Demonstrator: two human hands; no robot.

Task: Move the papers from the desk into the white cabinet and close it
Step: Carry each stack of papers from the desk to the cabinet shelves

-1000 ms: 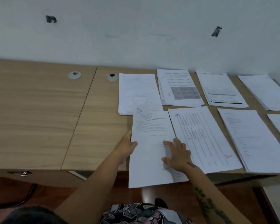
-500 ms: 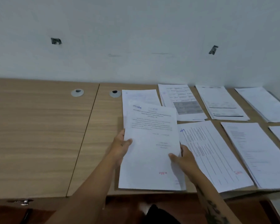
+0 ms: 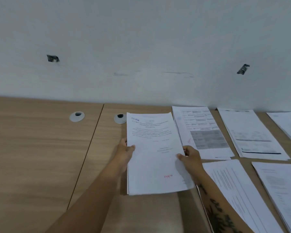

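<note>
A thin stack of white printed papers (image 3: 155,153) with a red stamp near its lower edge is held flat over the wooden desk (image 3: 40,157). My left hand (image 3: 125,153) grips its left edge and my right hand (image 3: 190,157) grips its right edge, thumbs on top. It covers the far-left pile of the back row. Several more paper piles lie to the right: one with a grey table (image 3: 202,132), another (image 3: 252,133) beyond it, and two nearer ones (image 3: 238,190) (image 3: 280,190). The white cabinet is not in view.
Two round cable grommets (image 3: 76,116) (image 3: 120,118) sit near the desk's back edge. A seam (image 3: 86,157) divides the two desk tops. A white wall (image 3: 141,47) with two dark tape marks rises right behind the desk.
Both hands have lifted the near-left papers off the desk's front edge and carried them forward over the back-left pile. The camera has tilted up.
</note>
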